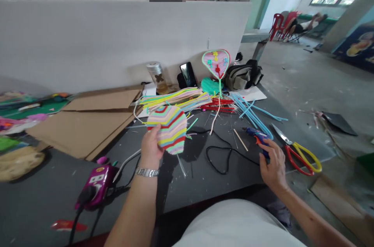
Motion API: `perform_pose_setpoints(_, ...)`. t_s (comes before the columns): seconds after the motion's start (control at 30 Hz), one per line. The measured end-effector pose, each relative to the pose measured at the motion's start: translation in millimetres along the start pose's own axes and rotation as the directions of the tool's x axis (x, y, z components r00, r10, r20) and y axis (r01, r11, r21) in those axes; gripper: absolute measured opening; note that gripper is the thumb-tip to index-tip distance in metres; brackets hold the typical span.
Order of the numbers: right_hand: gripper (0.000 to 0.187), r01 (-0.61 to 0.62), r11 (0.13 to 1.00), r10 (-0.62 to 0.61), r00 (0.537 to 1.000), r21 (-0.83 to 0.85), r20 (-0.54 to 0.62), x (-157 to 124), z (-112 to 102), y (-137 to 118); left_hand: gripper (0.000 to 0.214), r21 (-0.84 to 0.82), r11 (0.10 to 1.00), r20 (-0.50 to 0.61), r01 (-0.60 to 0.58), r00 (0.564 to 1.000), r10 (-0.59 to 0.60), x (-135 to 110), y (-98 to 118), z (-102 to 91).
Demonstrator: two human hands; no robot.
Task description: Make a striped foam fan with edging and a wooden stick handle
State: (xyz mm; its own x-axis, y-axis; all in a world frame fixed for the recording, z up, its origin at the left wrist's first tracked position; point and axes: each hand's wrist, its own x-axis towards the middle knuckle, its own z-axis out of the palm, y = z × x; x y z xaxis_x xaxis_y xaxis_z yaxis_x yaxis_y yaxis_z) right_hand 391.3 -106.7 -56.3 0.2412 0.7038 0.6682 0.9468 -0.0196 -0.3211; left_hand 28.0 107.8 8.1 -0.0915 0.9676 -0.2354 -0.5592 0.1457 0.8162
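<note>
A rounded panel of woven pipe cleaners point(172, 130), striped in red, green, yellow, pink and pale blue, was held up in the lower middle of the frame, above the bench; the left hand point(151, 146) gripped it, its fingers closed around the panel's lower edge, with a silver link watch point(147, 172) on the wrist; loose pipe-cleaner ends stuck out from the panel's right side; to the right, the right hand point(271, 163) was clenched around a blue glue gun point(254, 133) with an orange trigger; a black cord point(222, 157) curled across the dark grey bench point(187, 188) between the hands; a thin wooden stick point(241, 140) lay just left of the glue gun; scissors point(300, 157) with red and yellow handles lay at right; a heap of long multicoloured pipe cleaners point(175, 99) lay behind the panel, beside red pipe cleaners point(219, 106) and pale blue ones point(251, 112); a finished pipe-cleaner heart on a stem point(215, 66) stood behind them, near a glass tumbler point(157, 77), a phone point(188, 74) and a dark bag point(244, 75); flat cardboard sheets point(87, 122) lay at left, and a magenta plug-in device point(97, 184) sat at lower left; a white partition point(117, 44) filled the upper left.
</note>
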Motion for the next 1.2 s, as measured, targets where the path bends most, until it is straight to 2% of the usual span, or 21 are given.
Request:
perform_pose_setpoints(0.1, 0.029, 0.007, 1.0, -0.007, 1.0, -0.014, -0.022, 0.4, -0.9, -1.0, 0.056, 0.072, 0.997, 0.081, 0.042, 0.996, -0.047, -12.5, -6.0, 10.1)
perform_pose_setpoints(0.27, 0.031, 0.015, 1.0, -0.017, 0.999, -0.026, -0.046, 0.4, 0.4, 0.1, 0.057, 0.07, 0.996, 0.176, 0.061, 0.982, -0.072, -25.8, -10.1, 20.2)
perform_pose_setpoints(0.5, 0.027, 0.064, 0.997, -0.065, 0.998, -0.038, -0.026, 2.5, 1.9, 3.6, 0.054, -0.001, 0.997, 0.2, 0.076, 0.977, -0.074, -24.6, -10.8, 20.2)
perform_pose_setpoints(0.7, 0.028, 0.071, 0.997, -0.073, 0.993, -0.032, -0.092, 2.3, 3.4, 8.1, 0.057, -0.052, 0.991, 0.218, 0.126, 0.97, -0.112, -17.5, -14.3, 15.3)
perform_pose_setpoints(0.97, 0.035, 0.066, 0.992, -0.069, 0.997, -0.104, -0.021, 2.5, 4.0, 9.8, 0.059, -0.099, 0.958, 0.283, 0.268, 0.931, -0.231, -19.0, -26.4, 13.9)
perform_pose_setpoints(1.2, 0.039, 0.045, 0.994, -0.041, 0.998, -0.099, 0.04, 1.8, -1.3, 5.6, 0.054, -0.157, 0.921, 0.249, 0.356, 0.917, -0.312, -17.2, -29.7, 11.5)
